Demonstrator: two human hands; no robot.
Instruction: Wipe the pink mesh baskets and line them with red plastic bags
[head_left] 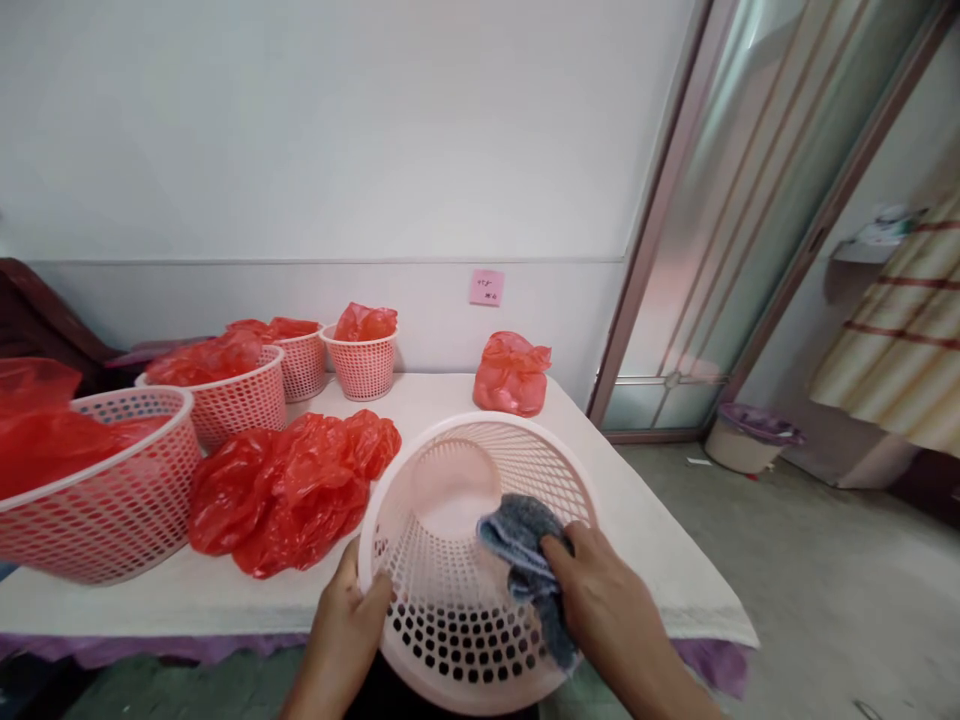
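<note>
One pink basket point(439, 575), mouth tipped nearward, long axis receding slightly left; left hand point(352, 605) pinches rim point(474, 417), right hand point(600, 585) clutches grey cloth point(523, 535) inside

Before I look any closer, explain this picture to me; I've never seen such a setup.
There's no machine: these are a person's bare hands, seen by a head-worn camera looking forward and down. The left hand grips the rim of a pale pink basket, its mouth facing the camera. The right hand holds a grey-blue cloth inside it. On the white-covered table lie crumpled red plastic, a red bundle near the wall, and, leftward, four more baskets containing red plastic.
</note>
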